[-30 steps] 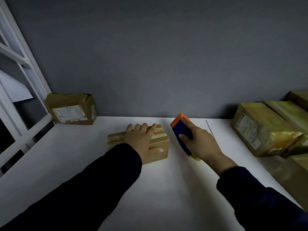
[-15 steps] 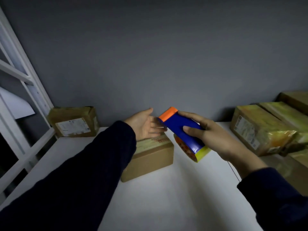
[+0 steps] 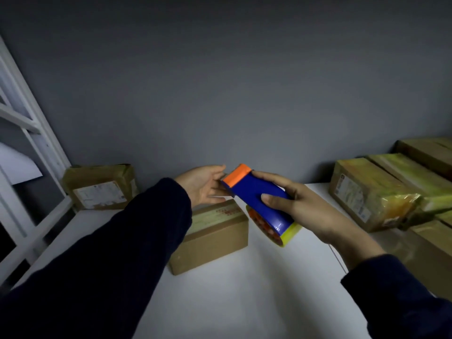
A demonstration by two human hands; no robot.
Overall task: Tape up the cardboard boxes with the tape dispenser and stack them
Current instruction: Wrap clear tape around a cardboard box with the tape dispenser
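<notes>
The step in hand looks like readying the tape: the tape dispenser [image 3: 259,201] is held in the air rather than on a box, so the free end probably has to be drawn out before any seam is sealed. The right hand [image 3: 303,211] grips its blue body from the 3 o'clock side, thumb curled across the near face and fingers wrapped round the far side, with the orange cutter head pointing to 11 o'clock and the yellow-rimmed roll hanging at the low end. The left hand [image 3: 203,187] is raised at the cutter head, palm turned toward it, fingers nearly straight and close together; their tips are at or just beside the orange end, and whether they pinch any tape I cannot tell. The small cardboard box [image 3: 215,238] lies flaps-closed on the white table [image 3: 244,302], directly below both hands, touched by neither. The next move calls for catching the tape end, bringing it down onto the box top, and steadying the box while pulling. Already wrapped boxes [image 3: 371,192] sit at 3 o'clock, and another labelled box [image 3: 100,187] at 10 o'clock against the wall.
</notes>
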